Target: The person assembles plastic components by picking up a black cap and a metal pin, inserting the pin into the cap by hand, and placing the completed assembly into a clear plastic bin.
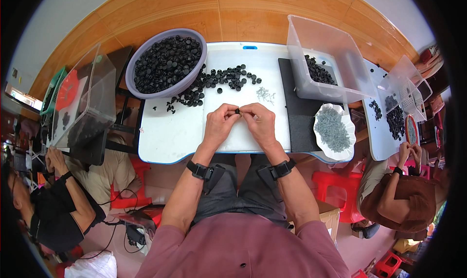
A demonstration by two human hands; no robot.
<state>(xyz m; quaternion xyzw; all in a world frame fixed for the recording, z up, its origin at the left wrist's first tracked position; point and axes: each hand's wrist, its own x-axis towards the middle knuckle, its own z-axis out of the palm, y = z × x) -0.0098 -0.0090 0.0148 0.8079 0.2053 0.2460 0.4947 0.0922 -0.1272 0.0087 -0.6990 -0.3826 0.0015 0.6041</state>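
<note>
Above the white table point(170, 137), my left hand point(220, 125) and my right hand point(259, 122) meet fingertip to fingertip. Between them is a small black plastic part point(237, 111), pinched by both; its details are too small to make out. Just beyond my hands lie scattered black round caps point(228, 78), and a small heap of grey screws point(265, 94) sits beyond my right hand. A purple-grey basket point(130, 86) full of black caps stands at the far left. To the right, a white scalloped dish point(349, 151) holds many grey screws.
A clear plastic bin point(335, 39) with black parts stands at the far right, partly on a dark board point(304, 132). One person point(63, 200) sits at the left and another point(404, 200) at the right table point(379, 142). Red stools point(335, 190) stand below.
</note>
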